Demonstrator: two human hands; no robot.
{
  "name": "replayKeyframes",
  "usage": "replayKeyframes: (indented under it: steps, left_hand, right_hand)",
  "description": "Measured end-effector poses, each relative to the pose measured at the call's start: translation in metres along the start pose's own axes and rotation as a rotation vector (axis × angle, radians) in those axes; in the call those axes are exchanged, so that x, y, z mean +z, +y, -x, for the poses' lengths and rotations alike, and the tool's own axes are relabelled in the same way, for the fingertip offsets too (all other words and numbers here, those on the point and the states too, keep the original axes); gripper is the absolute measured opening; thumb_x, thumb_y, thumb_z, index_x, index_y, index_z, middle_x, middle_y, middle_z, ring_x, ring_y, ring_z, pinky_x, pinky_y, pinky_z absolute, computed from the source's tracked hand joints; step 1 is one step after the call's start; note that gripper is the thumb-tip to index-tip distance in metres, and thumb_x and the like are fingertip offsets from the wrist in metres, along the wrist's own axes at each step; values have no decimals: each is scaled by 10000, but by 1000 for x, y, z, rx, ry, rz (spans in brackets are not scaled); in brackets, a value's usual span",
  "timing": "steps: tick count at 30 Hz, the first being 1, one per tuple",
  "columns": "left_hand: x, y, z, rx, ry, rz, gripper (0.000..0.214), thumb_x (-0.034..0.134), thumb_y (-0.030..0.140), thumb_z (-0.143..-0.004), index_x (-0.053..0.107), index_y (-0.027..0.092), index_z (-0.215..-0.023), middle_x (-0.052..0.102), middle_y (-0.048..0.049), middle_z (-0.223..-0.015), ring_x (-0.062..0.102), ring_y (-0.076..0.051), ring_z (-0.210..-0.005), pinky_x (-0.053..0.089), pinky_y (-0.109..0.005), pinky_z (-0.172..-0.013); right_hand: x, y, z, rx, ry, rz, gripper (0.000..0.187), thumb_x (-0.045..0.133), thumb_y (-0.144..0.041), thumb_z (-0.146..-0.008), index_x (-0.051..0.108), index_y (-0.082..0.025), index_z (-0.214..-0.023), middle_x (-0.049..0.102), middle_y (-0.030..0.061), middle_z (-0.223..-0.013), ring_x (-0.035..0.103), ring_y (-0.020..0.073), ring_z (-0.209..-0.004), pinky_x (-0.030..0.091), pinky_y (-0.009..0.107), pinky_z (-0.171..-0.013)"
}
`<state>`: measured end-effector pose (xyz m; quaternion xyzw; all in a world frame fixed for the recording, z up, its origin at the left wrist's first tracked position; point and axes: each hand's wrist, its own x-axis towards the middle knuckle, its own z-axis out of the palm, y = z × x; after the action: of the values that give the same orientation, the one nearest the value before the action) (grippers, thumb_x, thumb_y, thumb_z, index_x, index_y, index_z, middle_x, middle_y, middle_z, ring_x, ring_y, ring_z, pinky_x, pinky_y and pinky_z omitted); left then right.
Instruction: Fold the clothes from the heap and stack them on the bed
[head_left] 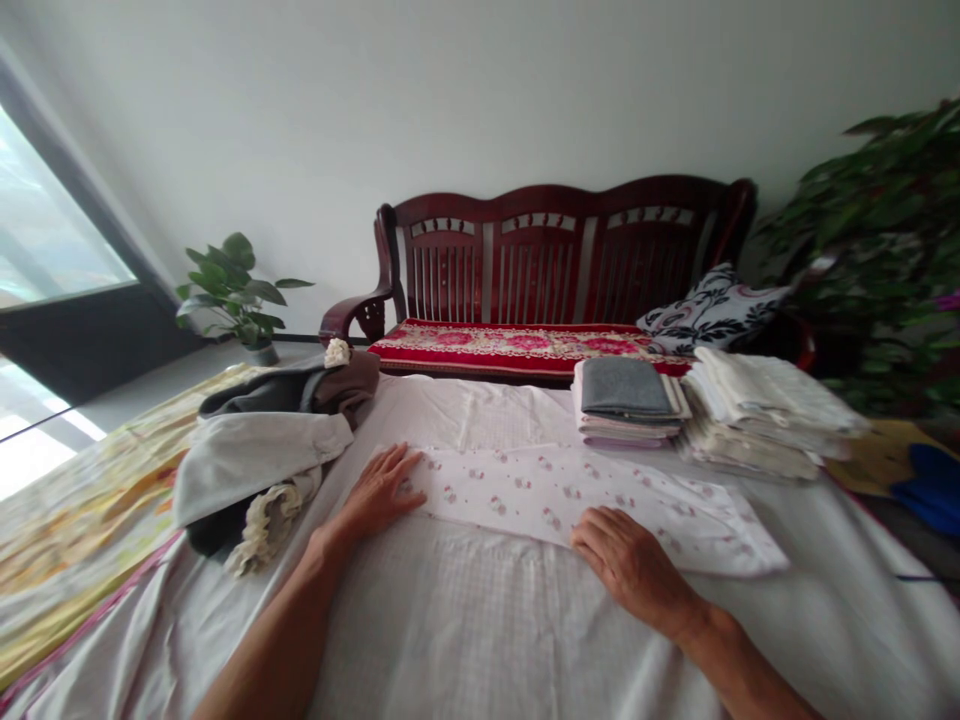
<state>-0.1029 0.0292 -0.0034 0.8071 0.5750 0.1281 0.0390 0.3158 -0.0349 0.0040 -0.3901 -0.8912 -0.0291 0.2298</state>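
Observation:
A white pair of printed pants (517, 487), dotted with small cartoon figures, lies folded lengthwise in a long strip across the white sheet (465, 640). On its left end rests my left hand (386, 490), palm down with the fingers spread. My right hand (626, 562) is at the near edge, right of the middle, its fingers curled closed on the fabric; the fingertips are partly hidden. The right end of the strip lies flat past my right hand.
Left lies a heap of unfolded clothes (259, 455), grey, white and dark. Beyond the strip on the right stand a folded stack topped in grey (628, 388) and a white folded stack (765, 395). A wooden bench (540, 260) and potted plants (236, 285) stand behind.

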Motion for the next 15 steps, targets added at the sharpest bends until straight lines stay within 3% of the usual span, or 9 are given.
replayKeyframes:
  steps: [6,9,12,15]
  left_hand:
    - [-3,-7,-2,11,-36,39,779,763,459,-756,501,246,-1459,392,-137,-1583,335,-347,-1469,278,-518,-1196]
    - [-1,-6,-5,-28,-4,92,673,752,486,-765,587,267,-1380,458,-119,-1544,389,-351,-1440,314,-530,-1179]
    - [4,10,-13,-48,103,167,498,641,512,-864,655,262,-1294,513,-109,-1502,434,-338,-1414,371,-531,-1150]
    - [9,36,-20,67,149,220,456,555,497,-928,645,263,-1308,523,-89,-1497,417,-314,-1429,390,-516,-1147]
  right_hand:
    - [0,0,1,6,-36,3,169,510,-166,-970,593,-213,-831,619,28,-839,558,194,-803,414,333,-761]
    - [-4,-2,-1,11,-44,-26,181,523,-187,-968,604,-216,-808,627,25,-825,563,189,-793,427,331,-757]
    - [-8,-2,-3,64,4,-99,186,525,-208,-970,638,-223,-823,649,25,-823,590,180,-805,459,312,-751]
    - [-13,5,-5,170,118,-113,203,485,-193,-975,682,-231,-941,696,39,-902,631,182,-880,497,313,-808]
